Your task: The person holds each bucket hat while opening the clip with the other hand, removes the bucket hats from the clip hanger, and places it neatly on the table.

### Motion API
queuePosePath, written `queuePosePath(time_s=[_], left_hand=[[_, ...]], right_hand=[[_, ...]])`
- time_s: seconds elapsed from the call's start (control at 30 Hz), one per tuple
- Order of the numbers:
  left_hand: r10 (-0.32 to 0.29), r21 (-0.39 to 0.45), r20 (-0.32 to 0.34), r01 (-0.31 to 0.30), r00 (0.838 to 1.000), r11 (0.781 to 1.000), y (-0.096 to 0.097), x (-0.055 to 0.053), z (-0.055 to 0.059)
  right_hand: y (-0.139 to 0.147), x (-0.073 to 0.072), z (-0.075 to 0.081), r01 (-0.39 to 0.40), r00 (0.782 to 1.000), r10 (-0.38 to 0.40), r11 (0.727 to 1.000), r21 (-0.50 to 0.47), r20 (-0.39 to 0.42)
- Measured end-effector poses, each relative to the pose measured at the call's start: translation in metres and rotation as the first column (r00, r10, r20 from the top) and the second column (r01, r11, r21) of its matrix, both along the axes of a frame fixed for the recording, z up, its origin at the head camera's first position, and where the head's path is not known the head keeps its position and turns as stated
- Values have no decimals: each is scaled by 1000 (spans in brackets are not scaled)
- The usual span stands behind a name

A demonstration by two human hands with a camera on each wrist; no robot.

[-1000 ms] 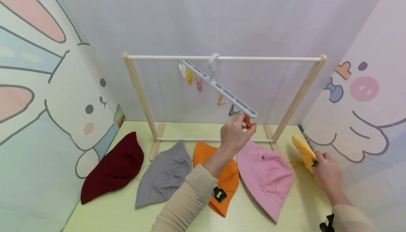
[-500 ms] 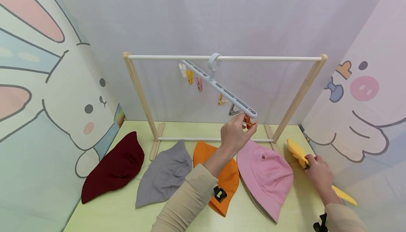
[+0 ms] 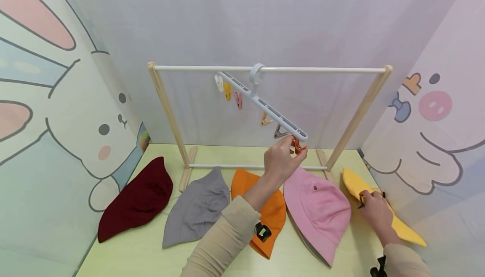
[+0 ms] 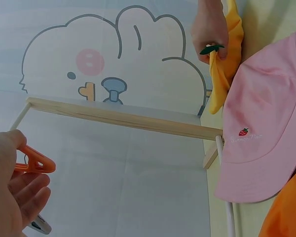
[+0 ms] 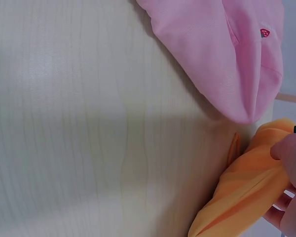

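My left hand [image 3: 281, 159] pinches the orange clothespin [image 4: 41, 161] at the near end of the light-blue hanger [image 3: 278, 116]. That hanger hooks over the white top bar of the rack [image 3: 326, 70]. Low at the table's right side, my right hand [image 3: 377, 213] grips the folded yellow hat [image 3: 408, 230] near its green leaf. In the right wrist view the fingers pinch the yellow cloth [image 5: 251, 182], and part of that hand lies out of frame. The pink bucket hat [image 3: 322, 211] lies just left of the yellow one.
A dark red hat [image 3: 138, 201], a grey hat [image 3: 198, 209] and an orange hat [image 3: 273, 218], partly behind my left sleeve, lie along the table. White [image 3: 219, 83], yellow [image 3: 227, 91], pink [image 3: 238, 100], tan [image 3: 266, 119] and grey clothespins [image 3: 279, 131] hang from the hanger.
My right hand has moved left and slightly down with the yellow hat, which now shows more of its length toward the lower right. The left hand stays on the orange clothespin.
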State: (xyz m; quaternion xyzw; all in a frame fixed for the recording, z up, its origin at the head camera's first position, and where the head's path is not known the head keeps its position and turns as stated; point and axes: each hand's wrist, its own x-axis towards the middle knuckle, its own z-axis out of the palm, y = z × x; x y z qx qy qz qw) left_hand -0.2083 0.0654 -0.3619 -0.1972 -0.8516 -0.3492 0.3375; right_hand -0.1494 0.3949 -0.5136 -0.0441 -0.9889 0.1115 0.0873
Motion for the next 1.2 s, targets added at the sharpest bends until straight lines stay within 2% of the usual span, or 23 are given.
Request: queuePosePath(time_s=[0.4,0.8,1.2], left_hand=[[-2,-1,6,2,1000,1000,0,0,-1],[-10,14,19,10,1000,1000,1,0,-1],[1,-9,33,-1,999,1000,0,1,-1]], right_hand=[[-2,7,-9,-3,996,5,1000,-25,85],[-4,11,-19,-28,981,33,999,-29,190],[-7,14,-21,-143,976,144,990,-20,161]])
